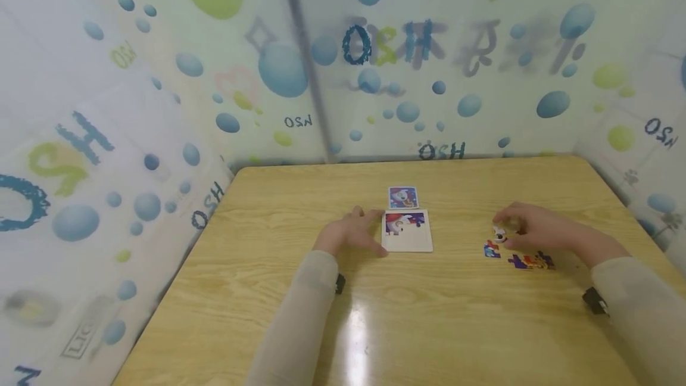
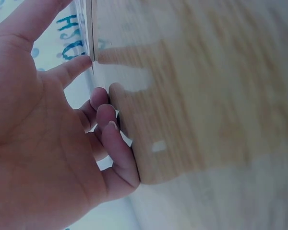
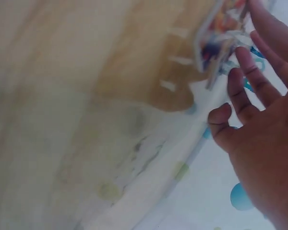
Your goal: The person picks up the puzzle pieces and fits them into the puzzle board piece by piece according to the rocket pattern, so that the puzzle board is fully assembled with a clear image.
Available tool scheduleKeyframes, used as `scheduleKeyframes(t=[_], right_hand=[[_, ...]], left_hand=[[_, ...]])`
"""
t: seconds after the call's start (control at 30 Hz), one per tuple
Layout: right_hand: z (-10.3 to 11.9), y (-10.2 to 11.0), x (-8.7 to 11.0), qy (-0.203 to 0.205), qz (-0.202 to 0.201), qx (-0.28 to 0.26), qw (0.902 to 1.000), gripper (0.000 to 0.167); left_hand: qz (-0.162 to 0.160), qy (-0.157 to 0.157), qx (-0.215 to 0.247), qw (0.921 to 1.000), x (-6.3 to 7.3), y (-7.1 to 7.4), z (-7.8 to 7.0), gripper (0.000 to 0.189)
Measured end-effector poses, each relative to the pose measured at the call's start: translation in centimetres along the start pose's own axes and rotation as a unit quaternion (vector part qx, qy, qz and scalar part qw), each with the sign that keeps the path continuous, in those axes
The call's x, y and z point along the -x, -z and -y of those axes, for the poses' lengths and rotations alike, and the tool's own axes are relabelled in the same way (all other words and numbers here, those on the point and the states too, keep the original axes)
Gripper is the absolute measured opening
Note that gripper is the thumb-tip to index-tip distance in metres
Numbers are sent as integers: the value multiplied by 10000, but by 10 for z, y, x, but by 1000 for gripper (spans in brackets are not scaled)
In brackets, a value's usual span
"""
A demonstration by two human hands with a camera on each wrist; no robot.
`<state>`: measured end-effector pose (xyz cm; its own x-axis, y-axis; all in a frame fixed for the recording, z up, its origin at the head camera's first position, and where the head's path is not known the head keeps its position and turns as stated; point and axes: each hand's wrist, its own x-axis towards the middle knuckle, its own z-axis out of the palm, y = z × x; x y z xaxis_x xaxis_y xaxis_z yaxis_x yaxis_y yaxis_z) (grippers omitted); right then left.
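I'd call it partway: jigsaw tray filled along the top, bare below, left hand spread at its edge. Loose jigsaw pieces remain rightward, right hand half-curled there; can't tell if pinching one.

We take this for a small curtained-off booth, since pale sheets printed with blue and green bubbles close in the back and both sides of a wood-grain table. We find the "H2O" lettering on them mirrored, like the reverse of a shower curtain, with dim grey characters and a dark upright band among the prints. We cannot tell what kind of building surrounds it
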<state>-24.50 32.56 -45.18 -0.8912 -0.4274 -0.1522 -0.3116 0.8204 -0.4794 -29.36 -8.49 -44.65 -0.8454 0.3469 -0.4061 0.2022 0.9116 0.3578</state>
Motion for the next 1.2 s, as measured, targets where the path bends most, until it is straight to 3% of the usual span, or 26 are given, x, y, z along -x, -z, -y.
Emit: scheduleKeyframes(t=[0.1,0.3,0.5,0.83,1.07,1.2], right_hand=[[1,-1,2,203,-136,-20,9997,52],[-2,-5,4,635,-288,503,9963,51],[-3,-7,4,802,-387,838,9925,50],[3,-4,3,576,-269,777,9950,49],[12,7,-4,-111,-311,219,9992,54],[24,19,-14,17,-362,211,9991,54]], left_hand=[[-15,5,25,10000,-2,-1,0,101],[2,21,3,10000,-4,-2,0,103],[-42,23,23,10000,-4,-2,0,103],[-37,-43,-42,10000,-2,-2,2,103],[-23,-6,-14,10000,-2,-2,1,102],[21,31,48,10000,-2,-2,1,102]])
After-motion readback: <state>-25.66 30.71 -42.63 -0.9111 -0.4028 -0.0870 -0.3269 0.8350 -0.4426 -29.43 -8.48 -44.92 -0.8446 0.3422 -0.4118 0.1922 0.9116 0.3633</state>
